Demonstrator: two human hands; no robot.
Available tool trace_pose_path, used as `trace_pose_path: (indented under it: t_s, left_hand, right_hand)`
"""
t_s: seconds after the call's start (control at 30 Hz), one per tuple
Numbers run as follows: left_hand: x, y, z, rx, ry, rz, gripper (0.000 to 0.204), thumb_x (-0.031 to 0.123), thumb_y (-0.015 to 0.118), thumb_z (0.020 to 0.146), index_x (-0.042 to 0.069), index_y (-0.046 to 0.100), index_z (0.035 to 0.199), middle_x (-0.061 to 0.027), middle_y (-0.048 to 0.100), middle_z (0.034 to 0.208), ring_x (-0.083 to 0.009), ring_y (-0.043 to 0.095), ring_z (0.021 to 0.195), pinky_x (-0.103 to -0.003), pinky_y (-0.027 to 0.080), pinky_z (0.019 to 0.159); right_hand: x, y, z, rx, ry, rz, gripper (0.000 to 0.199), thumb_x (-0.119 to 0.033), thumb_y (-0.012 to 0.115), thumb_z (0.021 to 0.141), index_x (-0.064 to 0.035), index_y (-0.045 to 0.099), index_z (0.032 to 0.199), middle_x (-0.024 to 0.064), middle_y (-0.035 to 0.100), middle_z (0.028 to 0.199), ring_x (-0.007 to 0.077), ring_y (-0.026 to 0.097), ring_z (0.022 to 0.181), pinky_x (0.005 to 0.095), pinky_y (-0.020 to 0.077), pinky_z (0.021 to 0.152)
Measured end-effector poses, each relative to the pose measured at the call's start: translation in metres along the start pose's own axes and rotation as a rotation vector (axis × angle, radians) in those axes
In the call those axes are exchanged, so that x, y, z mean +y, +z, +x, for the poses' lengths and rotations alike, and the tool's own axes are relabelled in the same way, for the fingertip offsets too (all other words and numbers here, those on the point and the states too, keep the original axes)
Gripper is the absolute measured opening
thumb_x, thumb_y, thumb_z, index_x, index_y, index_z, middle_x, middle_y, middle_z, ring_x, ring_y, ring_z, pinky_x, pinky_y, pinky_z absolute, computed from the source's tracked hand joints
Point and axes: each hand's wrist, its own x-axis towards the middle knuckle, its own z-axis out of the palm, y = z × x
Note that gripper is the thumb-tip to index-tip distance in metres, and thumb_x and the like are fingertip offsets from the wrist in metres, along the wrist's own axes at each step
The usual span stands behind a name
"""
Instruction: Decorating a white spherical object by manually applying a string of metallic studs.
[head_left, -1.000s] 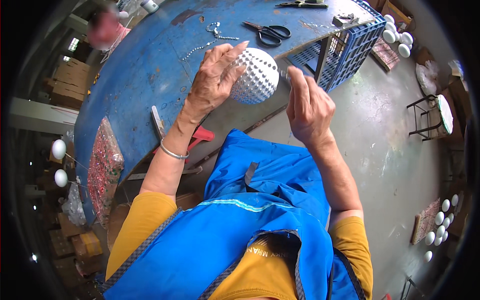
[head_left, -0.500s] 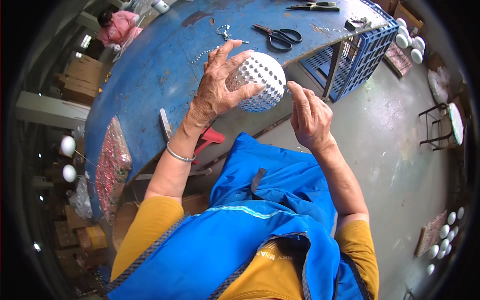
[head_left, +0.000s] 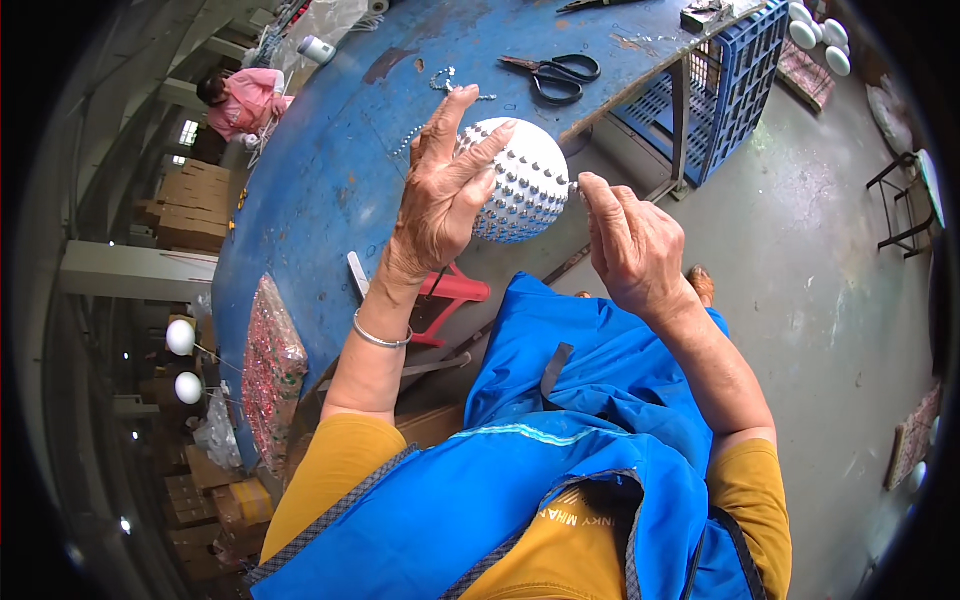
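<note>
A white ball is held in the air over the blue table's edge. Dark, shiny studs cover it in rows, and its upper part is bare white. My left hand wraps the ball's left side, index finger raised and the other fingers on the surface. At the ball's right end, my right hand pinches with thumb and index finger. A tiny pale bit shows between the fingertips and the ball; I cannot make out what it is. Beyond my left fingers, a string of small shiny beads lies on the table.
Black-handled scissors lie on the blue table. A bag of red bits hangs at its left edge. A red stool stands beneath, a blue crate at right. Across the table sits a person in pink.
My left thumb has drawn back from the studs, and the ball has turned a little, showing more bare white on top. My right hand keeps its pinch. The whole view has shifted.
</note>
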Motion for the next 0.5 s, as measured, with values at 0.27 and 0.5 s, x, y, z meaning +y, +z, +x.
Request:
trace_pose_path:
  t_s: [0.27,0.5]
  left_hand:
    - [0.005,-0.011,0.006,-0.005,0.106,0.283,0.046,0.031,0.058,0.088,0.003,0.059,0.124,-0.0193,0.049,0.135,-0.0335,0.04,0.131,-0.044,0.031,0.107]
    - [-0.005,-0.013,0.002,-0.012,-0.061,-0.212,0.056,0.032,0.068,0.081,0.0,0.055,0.126,-0.018,0.055,0.129,-0.0289,0.048,0.125,-0.037,0.038,0.102]
  right_hand:
    - [-0.005,0.004,-0.002,0.018,-0.017,-0.12,0.042,-0.004,0.061,0.076,0.0044,0.054,0.117,0.0097,0.059,0.082,0.0185,0.06,0.066,0.0297,0.0463,0.054]
    - [-0.02,0.008,0.023,0.053,-0.016,-0.026,0.038,0.002,0.061,0.077,0.0033,0.055,0.114,0.0113,0.063,0.084,0.0205,0.062,0.067,0.0304,0.0478,0.054]
